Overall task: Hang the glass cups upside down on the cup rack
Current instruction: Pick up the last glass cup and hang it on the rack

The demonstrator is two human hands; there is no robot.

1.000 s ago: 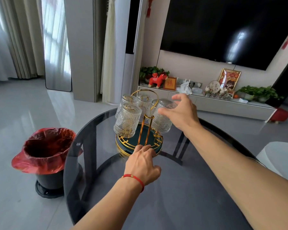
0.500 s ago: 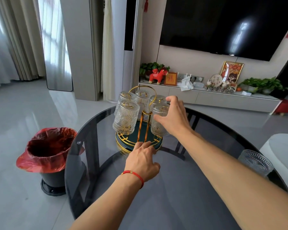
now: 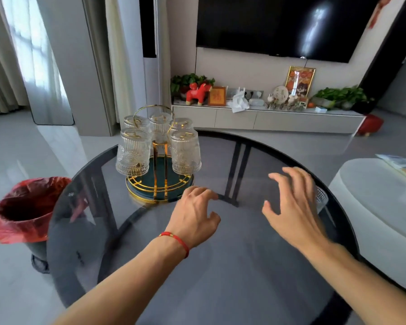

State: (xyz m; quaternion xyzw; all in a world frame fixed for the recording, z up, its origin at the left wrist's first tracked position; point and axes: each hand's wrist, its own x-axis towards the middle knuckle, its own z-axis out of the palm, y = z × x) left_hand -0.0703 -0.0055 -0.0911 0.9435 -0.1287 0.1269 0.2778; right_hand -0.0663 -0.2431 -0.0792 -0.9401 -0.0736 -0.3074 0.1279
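Observation:
A gold wire cup rack (image 3: 159, 184) with a dark green round base stands on the dark glass table (image 3: 197, 266), left of centre. Several ribbed glass cups hang upside down on it; the front left cup (image 3: 133, 152) and the front right cup (image 3: 185, 152) are nearest me. Another glass cup (image 3: 321, 198) stands on the table's right side, mostly hidden behind my right hand (image 3: 293, 207). That hand is open with fingers spread, just left of the cup, holding nothing. My left hand (image 3: 195, 214), with a red wrist string, rests fingertips down just in front of the rack base.
A bin with a red bag (image 3: 26, 212) stands on the floor left of the table. A pale round seat (image 3: 380, 212) is close on the right. A low TV cabinet (image 3: 267, 118) with ornaments and a wall television are behind.
My right hand has let go of the front right cup, now hanging on the rack, and swung right toward the cup on the table. My left hand stays by the rack base.

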